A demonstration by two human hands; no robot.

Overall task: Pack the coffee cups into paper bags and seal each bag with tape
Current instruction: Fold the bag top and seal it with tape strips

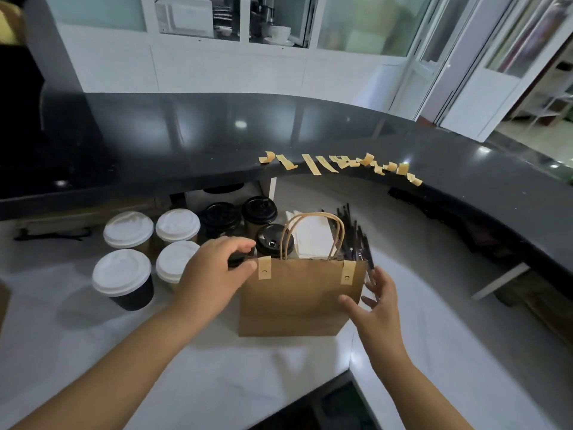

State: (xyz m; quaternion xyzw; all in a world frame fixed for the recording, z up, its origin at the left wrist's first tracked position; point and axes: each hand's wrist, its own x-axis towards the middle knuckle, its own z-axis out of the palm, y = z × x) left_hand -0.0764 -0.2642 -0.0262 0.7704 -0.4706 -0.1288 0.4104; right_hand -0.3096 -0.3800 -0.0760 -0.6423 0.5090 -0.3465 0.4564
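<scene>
Left hand (214, 271) pinching paper bag (297, 296) at its top-left corner, frame centre on white surface (217, 367); right hand (375, 302) hovering spread beside it; bag likely light, crushable; lifting by handles seeming safest.

Matt brown paper under my fingers.
My paper bag (297, 299) looks smooth; behind it, the black counter (217, 135) shines glossy.
</scene>
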